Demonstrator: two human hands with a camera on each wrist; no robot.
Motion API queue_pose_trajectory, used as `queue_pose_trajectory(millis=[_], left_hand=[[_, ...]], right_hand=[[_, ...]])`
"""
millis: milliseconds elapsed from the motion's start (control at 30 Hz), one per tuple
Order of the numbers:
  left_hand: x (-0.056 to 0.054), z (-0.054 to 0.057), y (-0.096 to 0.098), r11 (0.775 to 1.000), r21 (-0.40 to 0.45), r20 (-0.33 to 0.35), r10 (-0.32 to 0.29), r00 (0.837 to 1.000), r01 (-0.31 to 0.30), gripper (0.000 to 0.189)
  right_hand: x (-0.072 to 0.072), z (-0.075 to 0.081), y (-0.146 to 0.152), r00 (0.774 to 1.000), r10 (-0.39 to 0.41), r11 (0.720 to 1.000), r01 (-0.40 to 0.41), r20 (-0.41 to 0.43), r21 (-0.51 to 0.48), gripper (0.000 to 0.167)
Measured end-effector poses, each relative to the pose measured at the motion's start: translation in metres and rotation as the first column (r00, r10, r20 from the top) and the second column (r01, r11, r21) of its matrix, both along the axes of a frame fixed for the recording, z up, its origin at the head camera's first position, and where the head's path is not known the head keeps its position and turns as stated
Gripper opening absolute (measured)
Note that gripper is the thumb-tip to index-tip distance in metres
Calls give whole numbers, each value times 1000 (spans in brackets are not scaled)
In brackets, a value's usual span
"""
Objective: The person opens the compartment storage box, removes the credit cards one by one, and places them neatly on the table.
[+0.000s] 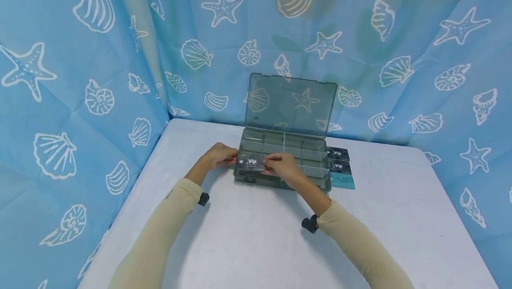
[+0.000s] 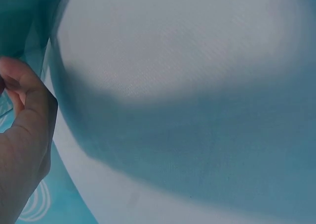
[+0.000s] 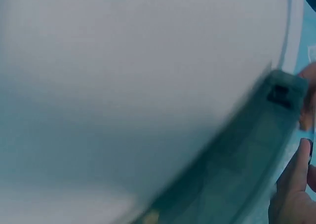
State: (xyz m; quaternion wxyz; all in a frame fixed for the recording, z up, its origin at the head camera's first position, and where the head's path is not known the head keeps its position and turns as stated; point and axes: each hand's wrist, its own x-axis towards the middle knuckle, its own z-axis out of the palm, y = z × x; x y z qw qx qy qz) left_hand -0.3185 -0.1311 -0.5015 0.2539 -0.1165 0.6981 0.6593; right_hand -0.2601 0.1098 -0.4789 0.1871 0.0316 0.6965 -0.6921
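A smoky-grey clear compartment box (image 1: 276, 183) lies on the table with its see-through lid (image 1: 290, 106) raised at the back. Over the box's front left compartments my right hand (image 1: 283, 166) pinches a black card (image 1: 251, 163) marked "Vip" by its right end. My left hand (image 1: 222, 155) grips the box's left wall with curled fingers; its fingertips are partly hidden. In the left wrist view the left hand (image 2: 29, 120) shows bent fingers at the box side. The right wrist view catches the right hand (image 3: 294, 189) at the edge and the box's front wall (image 3: 232, 159).
Right of the box lie two black "Vip" cards, the upper card (image 1: 338, 153) and the lower card (image 1: 340, 166), with a teal card (image 1: 344, 181) below them. A blue shell-patterned curtain (image 1: 256, 26) hangs behind the white table (image 1: 248, 235).
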Motion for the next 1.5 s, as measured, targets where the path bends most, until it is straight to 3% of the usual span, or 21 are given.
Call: queue_pose_trajectory(millis=[200, 533, 867, 1133, 1233, 1300, 1433, 1500], left_hand=[[0, 1, 0, 1000, 21, -1, 1, 1000, -1, 31], [1, 1, 2, 1000, 25, 6, -7, 1000, 7, 32], [1, 0, 1, 999, 33, 0, -1, 1000, 1, 31], [2, -1, 1, 1000, 24, 3, -2, 1000, 2, 29], [2, -1, 1, 1000, 22, 2, -5, 1000, 5, 29], [2, 0, 1, 1000, 21, 0, -9, 1000, 9, 30], [2, 1, 2, 1000, 20, -6, -18, 1000, 18, 30], [2, 1, 2, 1000, 25, -5, -18, 1000, 18, 29]], right_hand=[[2, 18, 45, 997, -73, 996, 73, -16, -42, 34], [21, 22, 153, 979, -201, 975, 198, 18, 104, 45], [53, 1, 232, 959, -278, 937, 257, 60, 236, 50], [66, -29, 259, 959, -279, 895, 239, 55, 376, 48], [68, -39, 258, 973, -230, 860, 187, 35, 474, 46], [69, -44, 256, 982, -190, 814, 160, -5, 559, 47], [68, -46, 252, 985, -149, 684, 167, -87, 710, 49], [67, -44, 250, 987, -131, 653, 159, -97, 741, 49]])
